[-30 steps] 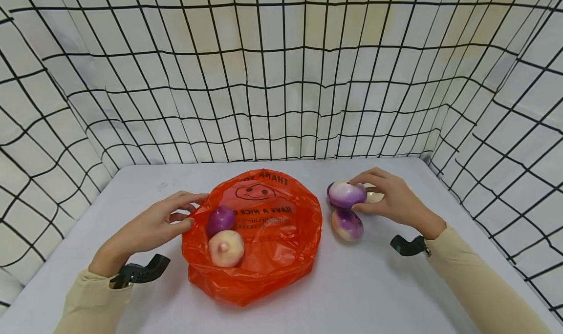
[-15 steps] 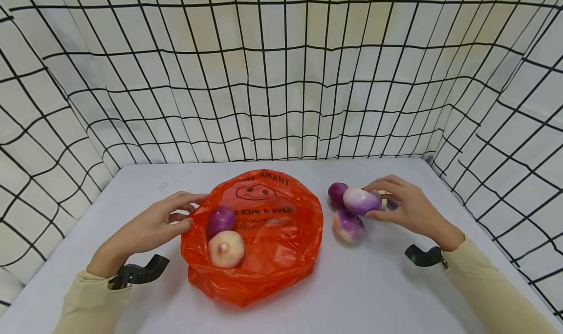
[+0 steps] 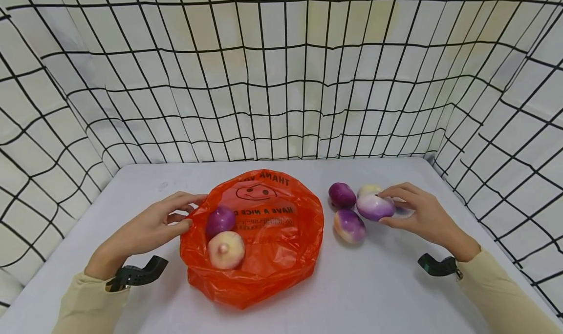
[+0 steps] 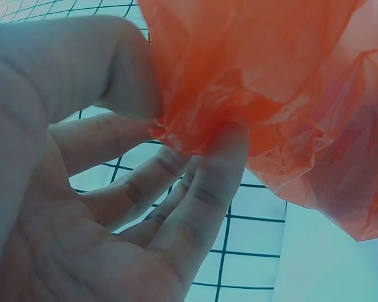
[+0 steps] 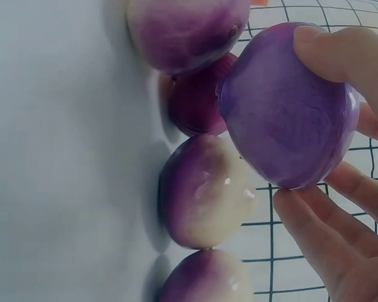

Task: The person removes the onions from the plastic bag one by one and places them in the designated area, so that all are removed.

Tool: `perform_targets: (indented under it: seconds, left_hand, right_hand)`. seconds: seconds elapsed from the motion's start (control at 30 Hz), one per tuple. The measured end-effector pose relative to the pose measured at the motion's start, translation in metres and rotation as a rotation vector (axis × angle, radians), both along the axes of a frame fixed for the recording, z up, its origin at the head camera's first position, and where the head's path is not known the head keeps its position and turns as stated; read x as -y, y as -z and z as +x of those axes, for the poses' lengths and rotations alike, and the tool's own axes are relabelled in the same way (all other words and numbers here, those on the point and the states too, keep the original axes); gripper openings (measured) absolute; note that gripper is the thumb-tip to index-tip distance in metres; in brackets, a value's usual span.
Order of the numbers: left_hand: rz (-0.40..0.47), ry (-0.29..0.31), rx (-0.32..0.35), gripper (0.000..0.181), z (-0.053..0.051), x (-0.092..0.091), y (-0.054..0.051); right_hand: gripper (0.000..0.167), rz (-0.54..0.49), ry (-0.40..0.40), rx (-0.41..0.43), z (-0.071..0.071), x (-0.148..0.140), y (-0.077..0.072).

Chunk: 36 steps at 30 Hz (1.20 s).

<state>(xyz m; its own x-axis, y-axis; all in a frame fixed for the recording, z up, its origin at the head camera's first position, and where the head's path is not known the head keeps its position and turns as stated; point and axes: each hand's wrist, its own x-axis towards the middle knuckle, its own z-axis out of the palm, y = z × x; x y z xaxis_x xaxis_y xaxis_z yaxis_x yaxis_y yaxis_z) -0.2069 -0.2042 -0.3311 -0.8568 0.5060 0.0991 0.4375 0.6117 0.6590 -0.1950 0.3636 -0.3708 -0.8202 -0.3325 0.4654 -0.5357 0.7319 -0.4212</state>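
A red plastic bag [image 3: 264,256] with a printed smiling face stands open on the table, with a purple onion [image 3: 221,220] and a cream-coloured onion [image 3: 226,249] inside. At its left rim, my left hand [image 3: 162,221] pinches the plastic between thumb and fingers, seen closely in the left wrist view. To the right of the bag, my right hand [image 3: 418,212] holds a purple-and-white onion [image 5: 286,107] between thumb and fingertips. Around it lie a dark purple onion [image 3: 342,196], a purple-and-cream onion [image 3: 349,225] and a pale onion [image 3: 369,190], partly hidden behind the held one.
A white table [image 3: 299,309] carries everything. Black grid netting [image 3: 281,80] over white sheeting rises behind it and along both sides. Each wrist bears a black strap-on device, such as the one at the right cuff [image 3: 440,265].
My right hand has carried the purple-and-white onion to the right and slightly nearer, away from above the dark purple onion, which now shows fully. My left hand stays at the bag rim.
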Motion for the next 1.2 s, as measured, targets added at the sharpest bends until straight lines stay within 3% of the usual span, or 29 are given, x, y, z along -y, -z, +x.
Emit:
perform_targets:
  seconds: [0.3, 0.73, 1.2]
  left_hand:
    - [0.003, 0.003, -0.003, 0.054, 0.0, 0.0, -0.001]
    - [-0.016, -0.005, -0.01, 0.053, 0.0, 0.0, 0.0]
    - [-0.008, 0.004, -0.026, 0.052, -0.001, 0.0, 0.001]
  right_hand:
    - [0.057, 0.052, 0.041, 0.009, 0.004, -0.007, 0.007]
    - [0.058, -0.003, -0.017, 0.055, 0.011, -0.014, 0.017]
    - [0.05, 0.034, 0.016, 0.096, 0.014, -0.017, 0.024]
